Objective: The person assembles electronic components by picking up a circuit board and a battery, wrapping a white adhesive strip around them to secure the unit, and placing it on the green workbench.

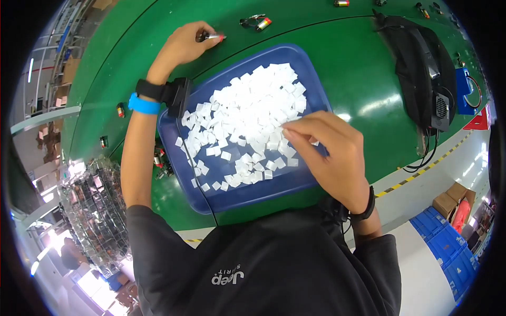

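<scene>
My left hand (184,45) reaches past the far left corner of a blue plastic tray (199,203). Closed between its fingers and thumb is a small cylindrical part (214,37), silver with a red end; the fingers hide the rest of it. Inside the tray lies a loose heap of small white square pieces (258,100). My right hand (337,152) is over the tray's right side, thumb and index finger pinched at the edge of the heap. Whatever is between those fingertips blends with the white pieces and cannot be made out.
The green table carries similar small parts, one pair with wires (258,22) beyond the tray and others (159,158) by its left side. A black bag (416,68) with a cabled black device lies at right. Blue crates (443,247) stand at lower right.
</scene>
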The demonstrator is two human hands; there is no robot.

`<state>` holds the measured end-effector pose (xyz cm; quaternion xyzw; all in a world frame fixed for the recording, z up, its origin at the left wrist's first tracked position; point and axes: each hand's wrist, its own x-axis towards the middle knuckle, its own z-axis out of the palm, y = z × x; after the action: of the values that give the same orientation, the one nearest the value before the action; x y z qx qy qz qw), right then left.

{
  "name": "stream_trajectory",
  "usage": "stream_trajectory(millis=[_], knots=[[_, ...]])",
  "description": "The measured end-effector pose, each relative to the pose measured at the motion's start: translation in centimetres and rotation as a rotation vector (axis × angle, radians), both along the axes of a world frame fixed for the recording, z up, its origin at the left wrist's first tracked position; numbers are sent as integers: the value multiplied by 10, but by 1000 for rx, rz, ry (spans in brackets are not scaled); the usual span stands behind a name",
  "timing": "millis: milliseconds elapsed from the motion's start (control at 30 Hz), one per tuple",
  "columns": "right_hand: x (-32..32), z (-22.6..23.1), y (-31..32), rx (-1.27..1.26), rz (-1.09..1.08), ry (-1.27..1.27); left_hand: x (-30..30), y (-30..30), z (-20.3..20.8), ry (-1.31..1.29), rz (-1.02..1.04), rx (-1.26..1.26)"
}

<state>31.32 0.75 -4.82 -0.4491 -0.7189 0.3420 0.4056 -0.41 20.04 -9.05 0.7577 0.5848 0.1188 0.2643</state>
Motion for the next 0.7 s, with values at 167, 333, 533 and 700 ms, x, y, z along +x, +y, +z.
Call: stream_trajectory(millis=[167,333,533,700], knots=[[10,-2,-3,-11,10,-21,21,24,-20,338,-250,756],[13,5,-1,-32,40,-56,41,30,-11,211,-300,479],[12,11,8,62,-77,-6,65,-54,61,-733,34,-514],[-5,26,10,24,-79,57,75,-139,81,-878,82,-661]])
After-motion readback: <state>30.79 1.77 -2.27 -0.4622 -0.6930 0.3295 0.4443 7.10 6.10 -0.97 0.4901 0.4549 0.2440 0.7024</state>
